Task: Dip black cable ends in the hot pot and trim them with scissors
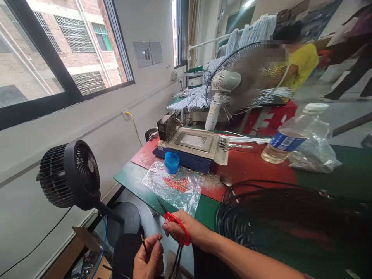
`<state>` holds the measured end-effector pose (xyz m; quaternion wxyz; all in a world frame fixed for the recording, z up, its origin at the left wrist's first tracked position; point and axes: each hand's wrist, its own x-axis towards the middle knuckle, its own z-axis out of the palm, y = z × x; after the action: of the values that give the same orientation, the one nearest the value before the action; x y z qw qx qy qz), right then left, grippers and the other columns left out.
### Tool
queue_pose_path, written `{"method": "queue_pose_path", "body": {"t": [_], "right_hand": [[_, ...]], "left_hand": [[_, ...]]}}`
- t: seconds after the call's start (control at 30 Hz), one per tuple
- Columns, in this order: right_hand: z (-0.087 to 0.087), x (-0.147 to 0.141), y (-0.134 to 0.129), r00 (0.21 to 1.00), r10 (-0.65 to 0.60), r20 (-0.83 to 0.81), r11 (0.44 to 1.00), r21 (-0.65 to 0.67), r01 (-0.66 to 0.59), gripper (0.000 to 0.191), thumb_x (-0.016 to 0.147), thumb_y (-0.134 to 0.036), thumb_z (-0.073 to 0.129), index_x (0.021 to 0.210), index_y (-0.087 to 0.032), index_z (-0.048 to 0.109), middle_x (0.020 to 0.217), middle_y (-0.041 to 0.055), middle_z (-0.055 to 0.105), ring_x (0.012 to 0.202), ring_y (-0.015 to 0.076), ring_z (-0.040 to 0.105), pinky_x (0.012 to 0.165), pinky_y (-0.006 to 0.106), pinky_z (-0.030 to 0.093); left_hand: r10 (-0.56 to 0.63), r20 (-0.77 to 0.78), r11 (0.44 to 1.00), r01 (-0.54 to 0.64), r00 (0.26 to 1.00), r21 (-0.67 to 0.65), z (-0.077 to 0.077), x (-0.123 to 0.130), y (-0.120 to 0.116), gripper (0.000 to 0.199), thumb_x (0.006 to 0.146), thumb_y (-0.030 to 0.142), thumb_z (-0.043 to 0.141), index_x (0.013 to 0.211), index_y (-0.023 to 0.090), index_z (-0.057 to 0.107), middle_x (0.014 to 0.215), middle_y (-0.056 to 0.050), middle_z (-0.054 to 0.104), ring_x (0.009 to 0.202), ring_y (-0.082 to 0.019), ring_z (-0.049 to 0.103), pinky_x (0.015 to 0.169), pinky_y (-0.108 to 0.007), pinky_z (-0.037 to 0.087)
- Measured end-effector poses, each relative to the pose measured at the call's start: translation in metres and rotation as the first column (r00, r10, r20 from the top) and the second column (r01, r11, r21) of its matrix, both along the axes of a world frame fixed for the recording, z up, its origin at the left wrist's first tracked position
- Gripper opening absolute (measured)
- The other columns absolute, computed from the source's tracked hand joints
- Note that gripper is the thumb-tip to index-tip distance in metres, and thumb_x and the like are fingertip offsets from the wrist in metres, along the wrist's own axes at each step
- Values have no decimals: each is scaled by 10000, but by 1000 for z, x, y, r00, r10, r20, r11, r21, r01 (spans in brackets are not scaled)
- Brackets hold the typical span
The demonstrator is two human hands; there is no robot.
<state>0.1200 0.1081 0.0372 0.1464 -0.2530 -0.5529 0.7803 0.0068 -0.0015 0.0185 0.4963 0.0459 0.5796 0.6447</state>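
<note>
Fingers of the left hand (148, 259) are pinched shut on a thin black wire (143, 244), holding its end up in front of the table edge, with the thumb pressed against the forefinger. Just beside it, the right hand (181, 229) is curled closed around the red handles of a pair of small scissors (174, 221), whose dark blades point up and to the left, away from the wire; a small brownish piece (159, 236) sits at the right fingertips, too small to identify. Both hands hover below the near edge of the green and red table (136, 182), close together but with the blades not touching the wire. On the table just beyond the hands lies a clear plastic bag (174, 186) scattered with small red bits, and a blue cap (171, 162) stands at its far end, against a blue-based machine with a metal top (193, 149). A large coil of black cable (276, 217) lies to the right of the hands. Farther right, a plastic bottle (290, 137) lies tilted. A black fan (74, 174) stands left of the table, and a white fan (229, 85) stands behind the machine.
</note>
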Motion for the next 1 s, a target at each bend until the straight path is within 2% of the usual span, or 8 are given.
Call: {"method": "queue_pose_path", "body": {"t": [0.1,0.23,0.47,0.67,0.87,1.0], "right_hand": [[2,-1,-1,997,20,-69,998,-59,-24,443,638,-550,635,586,-128,511,398,-64,427,324,40,364,347,170,255],[0,0,-1,995,53,-82,996,-74,-59,438,607,-531,680,617,-120,525,414,-63,448,334,45,392,343,165,272],[0,4,-1,991,122,-58,992,46,-120,400,592,-460,723,594,-111,529,410,-68,444,352,31,397,354,145,262],[7,4,-3,985,157,-72,976,-139,-166,416,657,-480,635,501,-125,483,390,-41,447,322,49,389,310,160,261],[7,4,-1,981,192,-16,952,-238,-191,317,635,-387,641,521,-123,508,397,-41,466,325,58,420,308,156,281],[8,4,-2,986,167,-23,959,-230,-168,357,632,-422,653,509,-117,513,390,-37,462,315,55,410,304,158,278]], "left_hand": [[-51,29,999,51,998,10,3,6,1,410,361,379,821,657,139,671,333,65,463,286,17,281,346,-144,149],[-58,11,998,58,998,13,5,9,3,420,359,423,808,623,143,640,331,58,481,259,6,279,331,-149,108],[-56,15,998,56,998,16,1,9,3,424,384,431,799,618,114,643,342,67,458,266,28,254,324,-129,97],[-47,97,998,43,994,45,-1,9,3,418,365,414,810,629,128,661,385,25,552,266,34,293,340,-116,102],[-147,162,988,137,976,72,-7,9,2,416,416,469,775,607,124,641,332,72,449,256,42,228,341,-136,90],[-183,148,981,172,972,85,-5,9,3,434,441,508,747,511,118,568,338,89,400,264,43,195,337,-150,95]]}}
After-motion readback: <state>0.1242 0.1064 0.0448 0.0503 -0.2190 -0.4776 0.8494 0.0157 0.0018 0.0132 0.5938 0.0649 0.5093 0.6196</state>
